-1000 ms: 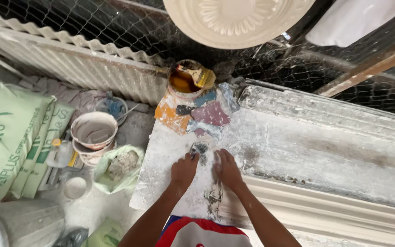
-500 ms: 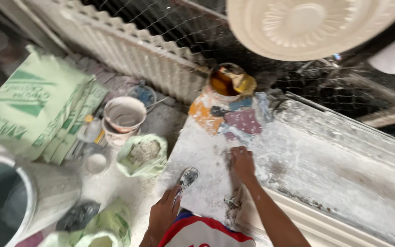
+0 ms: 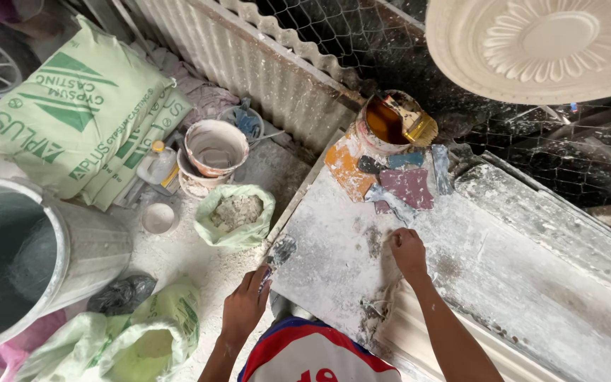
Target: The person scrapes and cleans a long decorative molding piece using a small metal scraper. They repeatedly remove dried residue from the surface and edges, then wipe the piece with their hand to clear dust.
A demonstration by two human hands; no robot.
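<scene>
My left hand (image 3: 246, 303) grips a plaster-caked scraper (image 3: 280, 252) at the left edge of the white, dusty work slab (image 3: 334, 247). My right hand (image 3: 409, 252) rests palm down on the slab's surface, fingers bent, holding nothing that I can see. A clump of fibre (image 3: 383, 308) lies on the slab just below the right wrist. Above the right hand lie several coloured plastic pieces (image 3: 406, 185) and an orange one (image 3: 345, 168), next to a tin of brown liquid (image 3: 385, 122) with a brush (image 3: 419, 126) across it.
Left of the slab stand a green bag of plaster powder (image 3: 236, 213), stacked mixing bowls (image 3: 213, 150), a small white dish (image 3: 158, 218), green plaster sacks (image 3: 79, 113) and a metal bucket (image 3: 72, 247). A round plaster ceiling rose (image 3: 532, 42) hangs top right. Long plaster mouldings (image 3: 546, 233) run right.
My view has swung left and down. My left hand has drawn the scraper from the middle of the slab back to its left edge. My right hand stayed on the slab.
</scene>
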